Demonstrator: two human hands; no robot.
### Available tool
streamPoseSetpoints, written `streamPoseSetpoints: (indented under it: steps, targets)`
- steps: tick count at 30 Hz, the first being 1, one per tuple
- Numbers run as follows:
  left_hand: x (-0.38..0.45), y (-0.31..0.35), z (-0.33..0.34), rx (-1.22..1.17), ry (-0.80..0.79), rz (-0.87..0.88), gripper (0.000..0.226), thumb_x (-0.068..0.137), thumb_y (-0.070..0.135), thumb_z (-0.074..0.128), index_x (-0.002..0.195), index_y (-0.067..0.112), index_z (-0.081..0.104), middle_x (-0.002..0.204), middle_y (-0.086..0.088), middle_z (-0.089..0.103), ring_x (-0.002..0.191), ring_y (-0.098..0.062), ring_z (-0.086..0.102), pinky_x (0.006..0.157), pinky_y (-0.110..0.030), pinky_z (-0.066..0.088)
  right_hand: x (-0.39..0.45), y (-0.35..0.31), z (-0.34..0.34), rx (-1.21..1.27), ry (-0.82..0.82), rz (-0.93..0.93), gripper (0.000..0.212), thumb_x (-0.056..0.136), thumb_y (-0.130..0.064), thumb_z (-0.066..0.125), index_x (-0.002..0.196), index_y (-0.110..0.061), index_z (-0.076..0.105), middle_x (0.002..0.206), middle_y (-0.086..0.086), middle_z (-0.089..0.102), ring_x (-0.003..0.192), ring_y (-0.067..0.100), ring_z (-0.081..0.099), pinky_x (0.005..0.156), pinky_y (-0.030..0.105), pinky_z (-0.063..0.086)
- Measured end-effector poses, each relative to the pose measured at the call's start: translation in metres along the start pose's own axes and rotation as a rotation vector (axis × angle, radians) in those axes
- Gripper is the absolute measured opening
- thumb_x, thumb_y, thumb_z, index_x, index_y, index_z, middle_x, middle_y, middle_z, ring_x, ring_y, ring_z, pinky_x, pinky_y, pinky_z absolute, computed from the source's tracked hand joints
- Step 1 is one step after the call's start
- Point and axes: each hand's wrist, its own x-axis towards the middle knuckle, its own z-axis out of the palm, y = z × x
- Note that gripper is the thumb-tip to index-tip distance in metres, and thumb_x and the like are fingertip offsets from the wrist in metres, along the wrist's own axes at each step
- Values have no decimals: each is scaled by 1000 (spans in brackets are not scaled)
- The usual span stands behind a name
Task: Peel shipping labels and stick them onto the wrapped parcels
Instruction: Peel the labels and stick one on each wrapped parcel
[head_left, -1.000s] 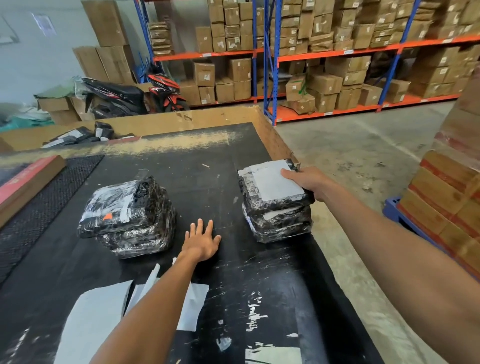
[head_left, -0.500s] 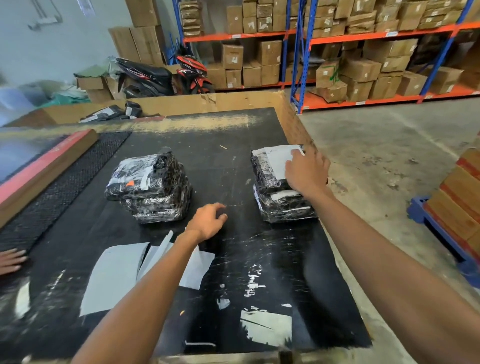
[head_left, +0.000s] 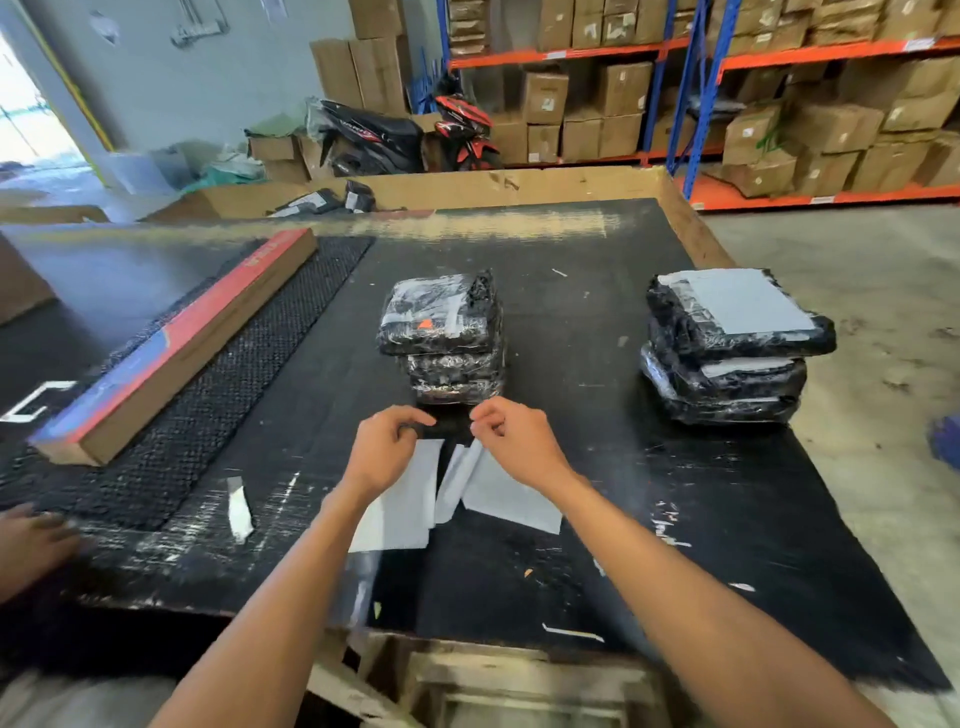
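Landmark: unlabelled stack, black film-wrapped parcels, mid-table.

- Table: black top, scuffed, with scraps of white backing near its front edge.
- Unlabelled stack: several parcels piled; the top one shows an orange mark and bits of tape, no full label.
- Labelled stack: well to the right of the landmark, near the table's right edge; the top parcel carries a large white label, and white shows on the parcels beneath.
- Labels: loose white sheets lying flat on the table, just in front of the landmark, overlapping one another.
- Left hand: just in front of the landmark, over the left sheet, fingers curled with tips drawn together at the sheet's top edge; whether it actually pinches the paper cannot be told.
- Right hand: beside the left hand, fingers likewise curled, thumb and forefinger close at the top of the middle sheets; grip not confirmable.
- Long box: cardboard with a red face, lying left of the landmark on a textured mat.
- Another person's hand: far left of the landmark, at the table edge.

Step in hand, judged: starting a label, both hands working the top edge to separate sticker from backing. Next move calls for a clean corner lift, then carrying the sticky sheet forward onto the landmark's top parcel without letting it fold on itself.
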Motion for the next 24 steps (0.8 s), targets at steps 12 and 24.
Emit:
streamPoseSetpoints:
  steps: [12, 24]
  targets:
    - [-25, -85, 5, 377, -97, 59, 46, 102, 54, 33, 146, 43, 43, 159, 13, 32, 152, -10, 17, 123, -38, 5, 3, 0, 80, -418, -33, 161, 21, 97, -23, 57, 116, -13, 60, 103, 7, 72, 102, 28, 65, 80, 36, 51]
    - [-22, -89, 10, 449, -97, 58, 50, 103, 54, 23, 150, 41, 37, 161, 12, 29, 152, -11, 14, 124, -41, 4, 5, -12, 88, -618, 111, 58, 21, 101, -9, 44, 117, -7, 59, 124, 15, 57, 116, 33, 57, 84, 38, 48]
